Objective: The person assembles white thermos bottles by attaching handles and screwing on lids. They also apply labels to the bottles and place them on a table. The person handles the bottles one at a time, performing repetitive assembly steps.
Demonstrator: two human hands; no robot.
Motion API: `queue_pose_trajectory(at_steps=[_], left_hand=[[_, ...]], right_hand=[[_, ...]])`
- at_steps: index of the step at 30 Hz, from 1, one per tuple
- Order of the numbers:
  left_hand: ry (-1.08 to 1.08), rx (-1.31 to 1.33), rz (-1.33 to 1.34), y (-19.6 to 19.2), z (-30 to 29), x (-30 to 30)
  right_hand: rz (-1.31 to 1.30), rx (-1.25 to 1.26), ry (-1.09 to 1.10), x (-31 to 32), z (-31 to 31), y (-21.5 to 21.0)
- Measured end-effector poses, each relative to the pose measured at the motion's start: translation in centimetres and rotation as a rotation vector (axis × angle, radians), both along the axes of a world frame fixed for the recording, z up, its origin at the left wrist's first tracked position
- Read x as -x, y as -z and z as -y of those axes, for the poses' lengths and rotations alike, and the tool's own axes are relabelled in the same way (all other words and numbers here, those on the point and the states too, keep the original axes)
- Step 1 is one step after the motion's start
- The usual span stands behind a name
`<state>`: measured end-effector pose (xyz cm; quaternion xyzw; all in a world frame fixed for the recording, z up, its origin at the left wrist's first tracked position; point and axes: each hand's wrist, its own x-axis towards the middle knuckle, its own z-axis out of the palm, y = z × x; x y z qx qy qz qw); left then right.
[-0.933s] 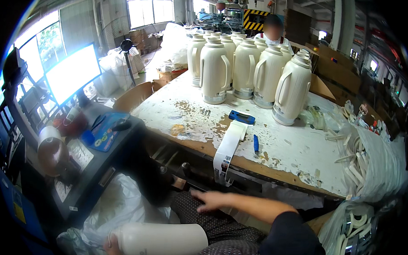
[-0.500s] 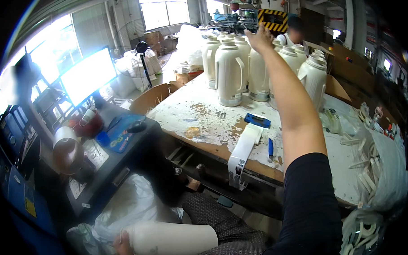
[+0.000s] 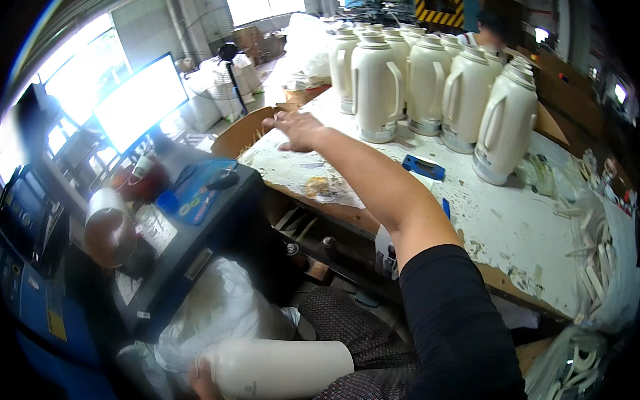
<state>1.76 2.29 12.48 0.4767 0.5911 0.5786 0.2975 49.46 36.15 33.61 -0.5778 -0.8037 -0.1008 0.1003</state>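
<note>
A cream cylindrical flask body point(image 3: 286, 371) lies on its side across my lap. My left hand point(image 3: 204, 383) is wrapped round its left end. Over the far-left corner of the worktable point(image 3: 509, 231), my right hand point(image 3: 299, 131) is stretched out with its fingers apart and nothing in it. Several cream vacuum flasks point(image 3: 377, 89) with handles stand upright at the back of the table, to the right of that hand. Behind my forearm lies a blue flat tool point(image 3: 424, 168), with a small blue-handled item point(image 3: 446, 208) partly hidden nearer to me.
At left a dark desk carries a lit monitor point(image 3: 140, 103), a mouse point(image 3: 223, 180) and a white cup-shaped container point(image 3: 108, 224). Cream handles point(image 3: 594, 269) in plastic bags edge the table's right side. A white plastic bag point(image 3: 221, 302) sits beside my lap. A person point(image 3: 491, 33) is behind the flasks.
My right hand has come down from above the flasks at the back and swung left to the table's corner. My left hand still holds the flask body. The view has shifted slightly.
</note>
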Motion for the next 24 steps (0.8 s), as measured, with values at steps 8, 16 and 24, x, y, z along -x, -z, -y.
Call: queue_pose_trajectory(at_steps=[8, 16, 24], left_hand=[[-0.096, 0.360, 0.167, 3.2, 0.2, 3.1], [0.419, 0.100, 0.371, -2.8, -2.4, -0.8], [0.546, -0.306, 0.070, -6.6, -0.6, -3.8]], right_hand=[[-0.556, 0.193, -0.430, 0.1, 24.0, 14.6], [-0.658, 0.455, 0.231, 5.1, 44.0, 33.2], [-0.728, 0.211, 0.863, -14.1, 46.2, 17.0]])
